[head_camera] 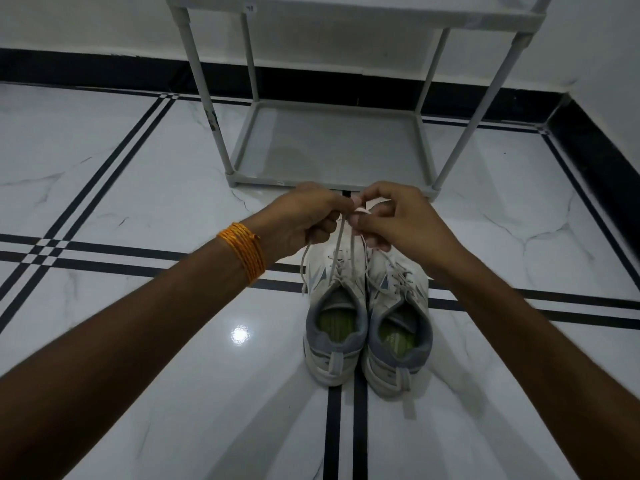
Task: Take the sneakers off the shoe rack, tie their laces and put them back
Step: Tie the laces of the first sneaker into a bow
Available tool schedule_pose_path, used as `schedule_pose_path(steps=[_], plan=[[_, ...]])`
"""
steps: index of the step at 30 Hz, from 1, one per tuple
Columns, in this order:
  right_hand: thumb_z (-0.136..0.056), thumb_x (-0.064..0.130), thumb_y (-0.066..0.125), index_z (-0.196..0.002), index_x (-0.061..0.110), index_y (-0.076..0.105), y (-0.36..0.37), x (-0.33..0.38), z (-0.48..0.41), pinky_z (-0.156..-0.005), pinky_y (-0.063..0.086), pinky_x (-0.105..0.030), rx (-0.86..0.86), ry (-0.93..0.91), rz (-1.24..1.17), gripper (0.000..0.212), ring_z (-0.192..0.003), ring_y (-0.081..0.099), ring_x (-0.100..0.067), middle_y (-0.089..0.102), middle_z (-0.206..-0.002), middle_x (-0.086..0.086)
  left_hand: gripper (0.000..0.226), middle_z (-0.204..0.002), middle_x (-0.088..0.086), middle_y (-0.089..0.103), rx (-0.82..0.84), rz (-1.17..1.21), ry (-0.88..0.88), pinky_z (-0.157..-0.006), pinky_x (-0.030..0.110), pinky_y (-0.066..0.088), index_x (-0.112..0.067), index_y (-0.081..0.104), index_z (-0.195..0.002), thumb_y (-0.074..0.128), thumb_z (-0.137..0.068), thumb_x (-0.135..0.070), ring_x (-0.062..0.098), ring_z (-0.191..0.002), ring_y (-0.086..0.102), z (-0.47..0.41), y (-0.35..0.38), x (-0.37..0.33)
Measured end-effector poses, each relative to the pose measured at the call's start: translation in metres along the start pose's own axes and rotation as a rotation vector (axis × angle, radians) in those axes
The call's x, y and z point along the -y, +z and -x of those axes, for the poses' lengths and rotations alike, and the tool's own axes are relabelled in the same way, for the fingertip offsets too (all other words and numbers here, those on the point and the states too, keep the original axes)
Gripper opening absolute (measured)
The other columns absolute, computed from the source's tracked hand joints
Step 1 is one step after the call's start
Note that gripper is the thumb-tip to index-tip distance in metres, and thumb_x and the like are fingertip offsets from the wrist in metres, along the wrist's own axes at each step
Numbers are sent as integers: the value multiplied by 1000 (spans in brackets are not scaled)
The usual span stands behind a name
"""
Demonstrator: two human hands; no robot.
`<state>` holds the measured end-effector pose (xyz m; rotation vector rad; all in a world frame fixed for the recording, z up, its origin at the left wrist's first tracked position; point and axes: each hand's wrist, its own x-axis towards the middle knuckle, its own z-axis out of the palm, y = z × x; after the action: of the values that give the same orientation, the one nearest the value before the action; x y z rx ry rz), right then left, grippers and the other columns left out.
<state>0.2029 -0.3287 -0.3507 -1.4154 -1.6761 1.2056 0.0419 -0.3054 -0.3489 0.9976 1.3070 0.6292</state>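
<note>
Head view, mid-task. A pair of white-and-grey sneakers stands side by side on the marble floor (138, 341) at lower centre of the frame, heels toward the bottom edge, toes toward the grey shoe rack (332, 143) at upper centre; their long axes run up and down the frame. The left sneaker (334, 327) and the right sneaker (398, 337) touch along their inner sides. Both hands meet just above the toes, between the pair and the front rail of the rack. The left hand (304, 220), its wrist wrapped in an orange thread band (244, 252), is closed on one strand of the lace (341, 247) that rises taut from the left sneaker's eyelets; the right hand (401, 220) pinches the other strand, thumb against fingertips, where a small loop appears to be forming. A loose lace end hangs below the left hand. The right sneaker's laces lie slack on its tongue, apparently untied. Judged stage: knotting the first shoe. The lace runs down and toward the bottom edge from both hands, so tightening calls for pulling the strands apart sideways. The rack's bottom shelf, directly beyond the hands, holds no shoes.
</note>
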Motion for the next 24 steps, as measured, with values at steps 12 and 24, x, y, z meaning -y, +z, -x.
schedule_pose_path(steps=[12,24], plan=[[-63,46,87,-77,13,74,-83,-61,8,-59,39,-25,-241,343,1087,38,-63,60,-21,70,-73,-7,20,-107,10,62,-439,-747,166,-69,32,50,-3,74,-100,57,-89,-3,18,-69,49,-12,-76,63],[-92,27,57,-102,14,71,-22,-81,16,-74,49,-36,-63,98,1083,21,-104,55,-29,64,-104,-11,29,-129,2,63,-104,-1059,397,-99,40,47,-22,65,-123,58,-95,-26,22,-118,57,-21,-41,112]])
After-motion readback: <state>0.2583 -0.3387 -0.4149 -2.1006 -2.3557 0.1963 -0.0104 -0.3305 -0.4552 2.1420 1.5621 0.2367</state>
